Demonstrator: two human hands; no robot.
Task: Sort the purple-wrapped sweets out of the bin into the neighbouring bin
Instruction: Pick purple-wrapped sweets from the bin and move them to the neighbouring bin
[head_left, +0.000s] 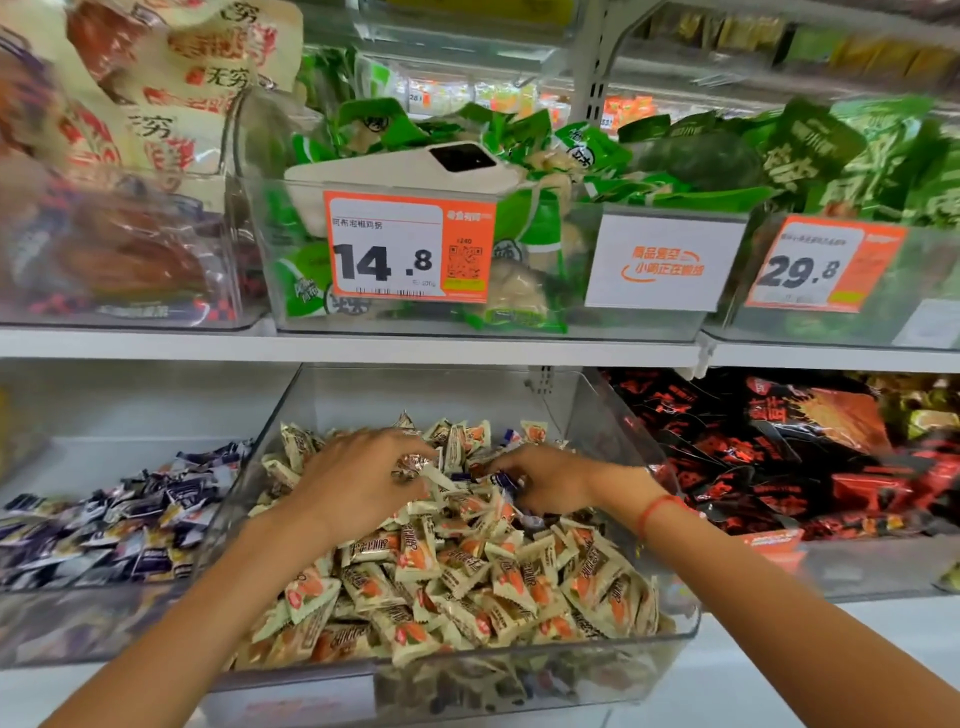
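Two hands (358, 480) amid cream sweets (467, 582)

Green packets (524, 135), price tag (410, 247), perhaps a phone (415, 169).

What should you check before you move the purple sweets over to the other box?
1. Purple sweet found: ok, one shows by the right hand.
2. Right hand really pinching it: cannot tell, fingers hide it.
3. Left hand free to help: cannot tell, its fingers curl over cream sweets.
4. Neighbouring bin has room: ok, its purple sweets lie low.
5. Way over to it: not ok, the left arm crosses it.
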